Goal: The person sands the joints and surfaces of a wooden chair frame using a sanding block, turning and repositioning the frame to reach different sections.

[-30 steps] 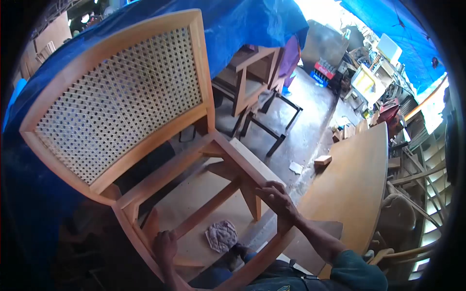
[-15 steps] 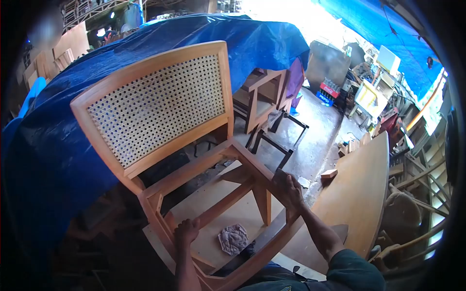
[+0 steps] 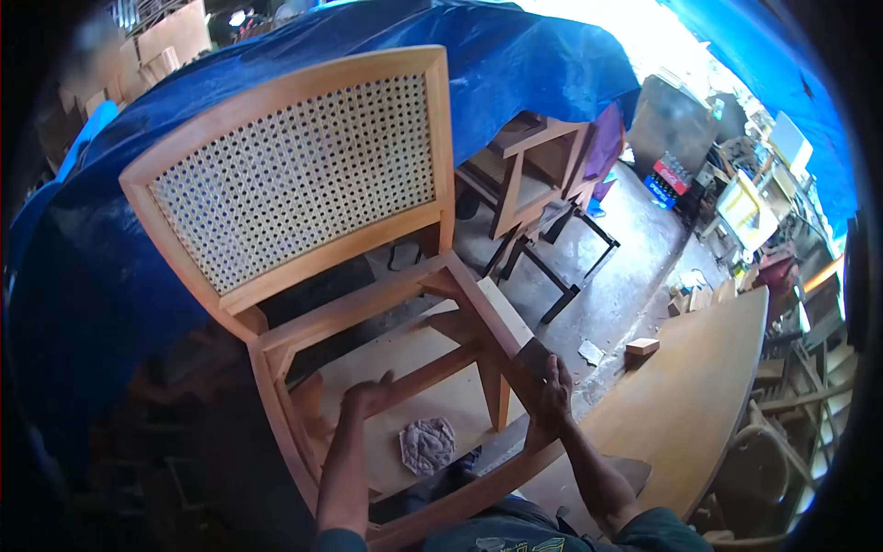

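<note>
A wooden chair frame with a woven cane back (image 3: 303, 175) stands tilted before me, its seat opening bare. My left hand (image 3: 368, 396) rests at the lower crossbar (image 3: 428, 373) inside the frame, fingers partly stretched out and not wrapped round it. My right hand (image 3: 554, 394) presses a dark flat piece (image 3: 533, 353) against the top of the right side rail (image 3: 483, 308), fingers along its edge. Below the frame, a crumpled cloth (image 3: 428, 445) lies on a pale board (image 3: 386, 354).
Blue tarpaulin (image 3: 83, 248) covers a pile at the left and behind. A curved wooden panel (image 3: 681, 386) lies at the right, with a small block (image 3: 642, 346) by its edge. Dark metal frames (image 3: 552, 276), a bottle crate (image 3: 667, 179) and stacked chair parts (image 3: 791, 442) stand beyond.
The view has shifted. My left hand has loosened from its closed grip at the frame and its fingers have spread. My right hand has moved slightly along the rail with the dark piece.
</note>
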Motion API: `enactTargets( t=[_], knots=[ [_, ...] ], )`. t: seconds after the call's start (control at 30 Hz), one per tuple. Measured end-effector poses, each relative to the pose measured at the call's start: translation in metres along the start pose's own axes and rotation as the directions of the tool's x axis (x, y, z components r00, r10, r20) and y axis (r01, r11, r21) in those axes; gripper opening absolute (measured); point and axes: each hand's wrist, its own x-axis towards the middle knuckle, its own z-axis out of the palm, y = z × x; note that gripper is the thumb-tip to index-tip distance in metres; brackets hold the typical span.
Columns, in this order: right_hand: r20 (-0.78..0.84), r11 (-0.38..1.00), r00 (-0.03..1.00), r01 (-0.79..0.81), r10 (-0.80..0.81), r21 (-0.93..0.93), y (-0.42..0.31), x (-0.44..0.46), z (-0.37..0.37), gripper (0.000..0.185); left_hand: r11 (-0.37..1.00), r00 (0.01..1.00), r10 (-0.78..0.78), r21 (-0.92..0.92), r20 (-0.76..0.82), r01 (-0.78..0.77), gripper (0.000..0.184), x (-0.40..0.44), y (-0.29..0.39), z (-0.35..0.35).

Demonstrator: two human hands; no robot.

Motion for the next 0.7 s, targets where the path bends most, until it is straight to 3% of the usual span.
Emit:
enactTargets(
  t=[0.07, 0.1, 0.13, 0.2, 0.37, 0.4, 0.47, 0.5, 0.57, 0.63, 0.7],
  knots=[
    [0.013, 0.999, 0.999, 0.043, -0.043, 0.001, 0.007, 0.002, 0.003, 0.038, 0.989, 0.989, 0.138, -0.056, 0.053, -0.135, 0.084, 0.076, 0.023, 0.036],
    [0.024, 0.999, 0.999, 0.045, -0.044, -0.023, 0.007, 0.003, 0.003, 0.038, 0.988, 0.982, 0.152, -0.039, 0.11, -0.149, 0.083, 0.068, 0.059, 0.029],
    [0.034, 0.998, 0.998, 0.046, -0.044, -0.047, 0.006, 0.003, 0.003, 0.038, 0.973, 0.977, 0.212, -0.094, -0.005, -0.211, 0.081, 0.083, 0.084, 0.044],
    [0.049, 0.995, 0.998, 0.046, -0.042, -0.084, -0.001, 0.0, 0.002, 0.038, 0.932, 0.933, 0.36, -0.047, 0.029, -0.358, 0.075, 0.064, 0.136, 0.04],
    [0.035, 0.992, 0.999, 0.016, -0.012, -0.126, -0.009, -0.002, 0.003, 0.039, 0.808, 0.803, 0.589, -0.035, 0.088, -0.589, 0.064, 0.017, 0.155, 0.02],
    [0.046, 0.988, 0.999, 0.025, -0.018, -0.149, -0.013, -0.001, 0.005, 0.039, 0.744, 0.746, 0.661, -0.196, 0.079, -0.638, 0.065, 0.069, 0.132, 0.047],
    [0.061, 0.979, 0.998, 0.029, -0.017, -0.202, -0.022, -0.004, 0.004, 0.039, 0.825, 0.833, 0.53, -0.325, 0.16, -0.462, 0.068, 0.063, 0.093, 0.038],
    [0.077, 0.976, 0.997, 0.037, -0.021, -0.214, -0.017, -0.004, 0.001, 0.039, 0.933, 0.921, 0.302, -0.275, 0.245, -0.233, 0.07, 0.001, 0.088, -0.004],
    [0.121, 0.971, 0.992, 0.067, -0.04, -0.231, -0.004, 0.002, -0.003, 0.038, 0.981, 0.967, 0.192, -0.076, 0.17, -0.181, 0.074, -0.021, 0.044, -0.017],
    [0.138, 0.988, 0.99, 0.009, 0.013, -0.155, -0.015, 0.0, 0.0, 0.037, 0.95, 0.994, 0.086, -0.305, 0.063, -0.063, 0.075, 0.011, -0.034, 0.0],
    [0.149, 0.993, 0.988, -0.013, 0.03, -0.114, -0.014, 0.001, 0.001, 0.037, 0.973, 0.981, -0.059, -0.207, 0.183, 0.097, 0.076, -0.034, -0.027, -0.034]
  ],
)
